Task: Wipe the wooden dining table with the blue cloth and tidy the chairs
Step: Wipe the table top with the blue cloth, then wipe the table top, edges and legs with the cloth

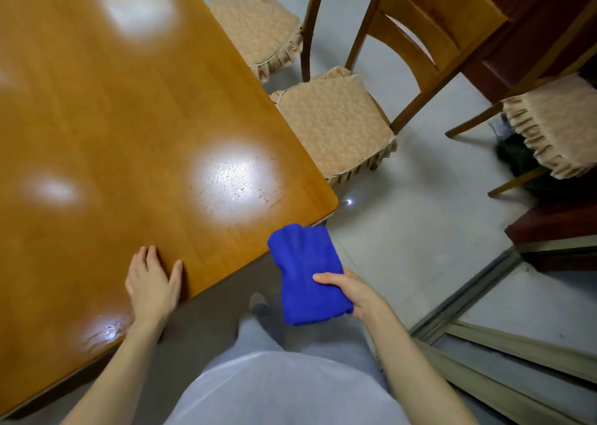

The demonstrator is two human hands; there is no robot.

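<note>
Left grip (153,282) is spread flat on the tabletop (113,117) by its near edge, probably just bracing. Right grip (352,290) pinches the folded blue cloth (303,269), thumb on top, off the tabletop just past its near corner. So I'd guess it's between wipes.

The floor (420,230) is pale grey. A dark red cupboard (536,10) stands at the back. A metal door track (468,292) crosses the floor.
</note>
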